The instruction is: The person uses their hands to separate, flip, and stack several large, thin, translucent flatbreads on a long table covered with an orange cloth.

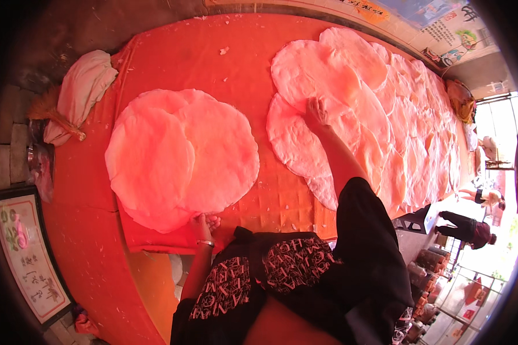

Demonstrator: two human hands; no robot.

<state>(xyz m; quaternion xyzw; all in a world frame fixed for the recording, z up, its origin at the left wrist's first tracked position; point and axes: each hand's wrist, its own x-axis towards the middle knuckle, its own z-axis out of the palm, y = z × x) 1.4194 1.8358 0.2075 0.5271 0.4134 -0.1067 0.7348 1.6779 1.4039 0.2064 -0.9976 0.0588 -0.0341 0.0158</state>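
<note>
A loose stack of thin, round, soft flatbreads (pixel 218 155) lies overlapping on the left part of the red-covered table (pixel 201 57). At its near edge my left hand (pixel 208 222), with a bracelet at the wrist, has curled fingers closed on the rim of a flatbread. My right arm reaches forward to the larger spread of overlapping flatbreads (pixel 374 121) on the right. There my right hand (pixel 316 113) is closed, its fingertips pressed together against a flatbread near the left side of the spread. Whatever lies under those fingertips is hidden.
A pale cloth bundle (pixel 89 86) and a straw brush (pixel 57 118) sit at the far left. A framed sign (pixel 31 253) stands at the lower left. Beyond the right end are a black crate (pixel 413 223) and a person in dark clothes (pixel 469 230).
</note>
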